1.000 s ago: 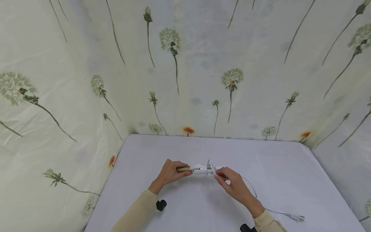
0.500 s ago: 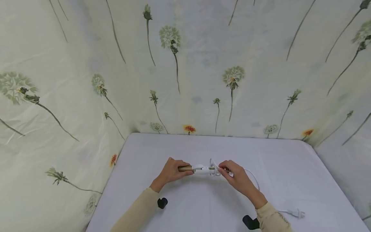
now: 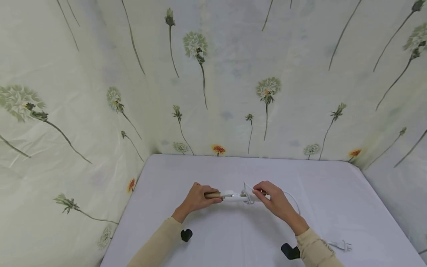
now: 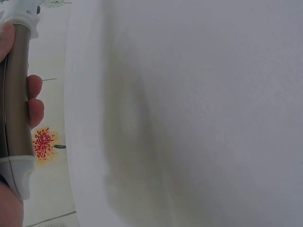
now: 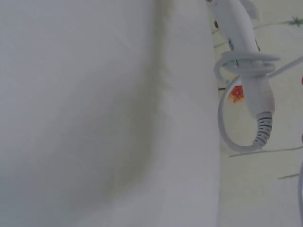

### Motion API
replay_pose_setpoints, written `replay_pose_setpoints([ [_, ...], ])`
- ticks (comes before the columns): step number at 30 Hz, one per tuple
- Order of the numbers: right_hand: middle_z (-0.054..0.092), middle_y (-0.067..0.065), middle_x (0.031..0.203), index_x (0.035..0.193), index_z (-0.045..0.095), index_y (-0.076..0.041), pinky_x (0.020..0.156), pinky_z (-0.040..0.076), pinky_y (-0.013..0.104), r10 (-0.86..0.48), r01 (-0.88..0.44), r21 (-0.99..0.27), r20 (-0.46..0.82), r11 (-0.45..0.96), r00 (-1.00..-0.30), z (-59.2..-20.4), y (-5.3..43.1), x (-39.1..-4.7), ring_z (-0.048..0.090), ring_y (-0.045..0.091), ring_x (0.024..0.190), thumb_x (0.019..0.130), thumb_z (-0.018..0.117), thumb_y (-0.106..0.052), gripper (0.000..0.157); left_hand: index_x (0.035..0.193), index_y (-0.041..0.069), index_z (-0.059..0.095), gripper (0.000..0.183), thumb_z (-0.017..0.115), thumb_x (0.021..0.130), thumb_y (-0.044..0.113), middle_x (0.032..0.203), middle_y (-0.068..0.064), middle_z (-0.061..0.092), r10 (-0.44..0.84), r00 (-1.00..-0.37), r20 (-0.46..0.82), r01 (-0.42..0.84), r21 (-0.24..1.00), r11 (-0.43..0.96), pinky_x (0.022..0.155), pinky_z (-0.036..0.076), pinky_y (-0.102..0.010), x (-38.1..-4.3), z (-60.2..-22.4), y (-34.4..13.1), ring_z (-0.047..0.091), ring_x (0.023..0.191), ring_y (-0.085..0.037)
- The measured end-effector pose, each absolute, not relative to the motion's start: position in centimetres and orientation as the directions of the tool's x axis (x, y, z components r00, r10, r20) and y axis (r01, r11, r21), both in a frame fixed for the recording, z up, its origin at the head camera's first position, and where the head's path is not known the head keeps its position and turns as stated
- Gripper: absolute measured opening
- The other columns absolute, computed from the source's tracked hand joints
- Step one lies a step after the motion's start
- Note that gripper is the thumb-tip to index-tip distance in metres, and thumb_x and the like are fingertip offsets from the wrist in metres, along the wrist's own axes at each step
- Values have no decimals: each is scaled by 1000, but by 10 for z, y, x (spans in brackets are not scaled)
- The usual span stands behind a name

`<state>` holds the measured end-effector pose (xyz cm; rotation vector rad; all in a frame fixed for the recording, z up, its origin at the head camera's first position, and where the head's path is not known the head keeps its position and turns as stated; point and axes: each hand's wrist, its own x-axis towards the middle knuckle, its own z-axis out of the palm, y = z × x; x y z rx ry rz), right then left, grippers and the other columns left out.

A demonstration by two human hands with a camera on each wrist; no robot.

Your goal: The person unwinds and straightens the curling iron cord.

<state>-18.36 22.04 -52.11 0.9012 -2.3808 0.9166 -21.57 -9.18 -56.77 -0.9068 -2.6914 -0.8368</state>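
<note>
- Presently, left hand (image 3: 197, 197) reaches inward, fingers wrapped around bronze barrel (image 4: 18, 94) of styling iron (image 3: 235, 197).
- Right hand (image 3: 274, 199) angles inward, pinching white cord (image 5: 221, 116).
- Styling iron: between hands; long axis sideways, barrel leftward, cord end rightward.

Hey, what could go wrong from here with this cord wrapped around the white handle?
The cord bends back in a loop near where it leaves the handle, so pulling it tighter might strain that spot. The right hand pinches the cord while the left hand grips the brown section; a hard tug could twist it. The plug lies loose on the table, so it might get dragged along.
</note>
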Motion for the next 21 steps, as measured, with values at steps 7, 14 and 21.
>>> replay_pose_setpoints([
  [7,60,-10,86,96,66,-14,68,48,16,-444,-709,-414,571,570,-690,-516,225,-194,54,0,78,82,72,-6,17,102,29,74,34,70,78,53,87,18,72,521,-774,361,634,455,625,70,24,-24,-216,-566,-93,50,64,6],
  [14,60,-12,83,94,66,-15,68,49,20,-420,-677,-444,547,587,-724,-514,231,-200,54,0,77,83,71,-7,15,103,28,74,36,70,78,53,83,20,70,552,-758,348,648,494,580,68,22,-23,-213,-566,-93,43,58,5],
  [21,60,-14,84,94,66,-17,68,49,22,-406,-649,-487,517,584,-754,-518,234,-202,54,-1,77,84,70,-9,14,102,26,75,37,69,79,54,84,21,70,564,-761,321,640,520,566,69,22,-25,-211,-566,-94,46,61,7],
])
